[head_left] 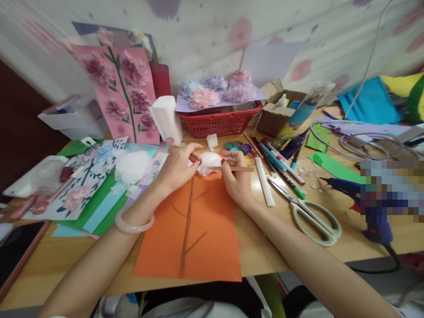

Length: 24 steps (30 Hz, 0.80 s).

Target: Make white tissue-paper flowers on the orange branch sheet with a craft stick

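Note:
A fluffy white paper flower lies at the top edge of an orange sheet, which bears a drawn brown stem and branches. My left hand pinches the flower's left side between thumb and fingertips. In my right hand is a flat wooden craft stick, its tip reaching across the flower's front. Just behind, a small white paper piece rests on the table. Paint pots in several colours sit beyond my right hand. The exact contact of stick and petals is too small to tell.
Scissors, a white glue stick and a blue glue gun lie to the right. A red basket carries paper flowers on a sheet. White tissue and coloured papers lie left. A phone is at the left edge.

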{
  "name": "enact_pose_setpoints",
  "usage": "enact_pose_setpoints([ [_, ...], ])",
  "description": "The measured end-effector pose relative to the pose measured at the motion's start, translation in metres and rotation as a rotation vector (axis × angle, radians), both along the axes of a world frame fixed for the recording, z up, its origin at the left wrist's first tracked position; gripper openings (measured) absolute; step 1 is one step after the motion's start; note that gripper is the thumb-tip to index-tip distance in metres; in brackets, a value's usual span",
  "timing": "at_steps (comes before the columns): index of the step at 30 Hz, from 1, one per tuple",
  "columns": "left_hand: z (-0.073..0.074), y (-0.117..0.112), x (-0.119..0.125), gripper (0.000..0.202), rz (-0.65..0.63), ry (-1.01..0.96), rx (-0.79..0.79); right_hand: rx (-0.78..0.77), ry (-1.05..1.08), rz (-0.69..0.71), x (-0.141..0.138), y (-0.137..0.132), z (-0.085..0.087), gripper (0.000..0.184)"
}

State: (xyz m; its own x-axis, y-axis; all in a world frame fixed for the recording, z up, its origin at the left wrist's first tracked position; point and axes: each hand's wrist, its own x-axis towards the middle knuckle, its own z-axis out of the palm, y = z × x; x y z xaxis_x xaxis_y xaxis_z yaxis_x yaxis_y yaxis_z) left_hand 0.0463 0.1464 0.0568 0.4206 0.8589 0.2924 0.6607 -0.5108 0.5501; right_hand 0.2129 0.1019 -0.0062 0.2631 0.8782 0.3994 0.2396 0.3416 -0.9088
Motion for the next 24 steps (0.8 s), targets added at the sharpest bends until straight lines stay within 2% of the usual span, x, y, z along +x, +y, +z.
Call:
enact_pose_setpoints([
  [4, -0.002, -0.001, -0.002, 0.028, -0.008, 0.028, 0.015, -0.006, -0.018, 0.055, -0.002, 0.002, -0.001, 0.01],
  [12, -0.004, 0.0, -0.01, 0.025, 0.014, 0.044, 0.06, 0.005, -0.049, 0.079, -0.003, 0.008, -0.004, 0.008],
  [19, -0.005, 0.0, -0.012, 0.022, 0.006, 0.035, 0.045, -0.021, 0.061, 0.029, -0.004, 0.001, 0.007, 0.01],
  [24, -0.004, 0.001, -0.016, 0.02, 0.017, 0.05, 0.057, -0.039, 0.11, -0.051, 0.002, 0.0, 0.006, 0.013],
])
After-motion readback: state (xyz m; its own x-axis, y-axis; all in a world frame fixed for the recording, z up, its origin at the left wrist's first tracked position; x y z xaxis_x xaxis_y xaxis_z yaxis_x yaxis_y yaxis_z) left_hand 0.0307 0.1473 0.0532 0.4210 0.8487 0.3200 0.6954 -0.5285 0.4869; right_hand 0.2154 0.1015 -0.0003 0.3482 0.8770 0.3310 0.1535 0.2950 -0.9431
